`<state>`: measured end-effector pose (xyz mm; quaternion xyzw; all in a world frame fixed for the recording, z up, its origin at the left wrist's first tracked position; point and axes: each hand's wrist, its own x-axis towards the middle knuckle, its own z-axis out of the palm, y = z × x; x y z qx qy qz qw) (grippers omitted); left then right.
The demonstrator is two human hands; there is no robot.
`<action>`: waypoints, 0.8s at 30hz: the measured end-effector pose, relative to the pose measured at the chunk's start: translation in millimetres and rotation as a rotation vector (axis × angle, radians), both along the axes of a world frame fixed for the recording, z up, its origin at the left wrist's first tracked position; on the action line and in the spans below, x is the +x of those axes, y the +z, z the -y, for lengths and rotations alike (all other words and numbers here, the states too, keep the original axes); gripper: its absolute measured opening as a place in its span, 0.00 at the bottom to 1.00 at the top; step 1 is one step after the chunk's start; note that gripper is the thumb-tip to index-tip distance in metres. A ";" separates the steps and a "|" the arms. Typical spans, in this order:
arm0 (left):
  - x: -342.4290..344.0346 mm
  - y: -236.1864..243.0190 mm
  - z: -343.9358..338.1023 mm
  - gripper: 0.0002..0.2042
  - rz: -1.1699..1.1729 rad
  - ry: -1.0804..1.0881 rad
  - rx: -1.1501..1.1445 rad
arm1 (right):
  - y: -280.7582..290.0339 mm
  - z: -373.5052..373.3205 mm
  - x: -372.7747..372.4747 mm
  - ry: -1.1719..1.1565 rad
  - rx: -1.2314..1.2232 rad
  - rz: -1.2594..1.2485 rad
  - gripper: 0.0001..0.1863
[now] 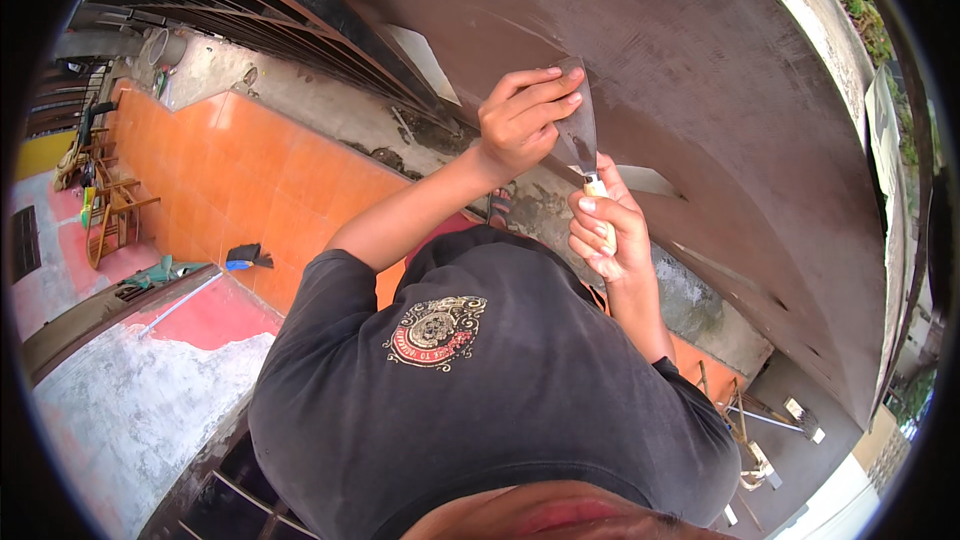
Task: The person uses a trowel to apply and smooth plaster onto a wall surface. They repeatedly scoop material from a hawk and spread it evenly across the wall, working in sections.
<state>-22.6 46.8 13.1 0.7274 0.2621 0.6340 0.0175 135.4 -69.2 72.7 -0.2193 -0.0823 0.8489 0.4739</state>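
Note:
My right hand (612, 223) is closed around the pale wooden handle of a putty knife (583, 135), and its thin metal blade points upward. The fingers of my left hand (525, 120) are bent over the blade, their tips against its upper part near the wide edge. Its palm and the far side of the blade are hidden. Just behind the tool rises a brown wall (720, 90) with a smeared, streaky surface; whether the blade touches it I cannot tell.
Orange floor tiles (250, 175) spread to the left, with a dark brush-like thing with a blue part (246, 258) on them. A wooden chair (118, 210) stands farther left. A dark slatted gate (230, 10) is at upper left. Wooden pieces (745, 410) are at lower right.

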 end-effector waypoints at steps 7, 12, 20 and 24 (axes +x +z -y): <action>-8.0 4.2 -7.2 0.18 0.069 0.121 -0.010 | -2.9 -7.0 -7.7 0.006 -0.046 0.041 0.29; -11.6 5.1 -6.2 0.16 -0.006 0.043 -0.012 | -3.8 -3.7 -12.3 0.017 -0.007 -0.137 0.29; -12.0 9.7 -4.6 0.15 0.004 0.066 -0.083 | 1.3 -2.9 -13.8 0.027 0.004 -0.081 0.29; -13.8 14.4 -10.9 0.14 0.064 0.137 -0.023 | 2.9 -10.5 -16.9 0.051 -0.068 0.038 0.28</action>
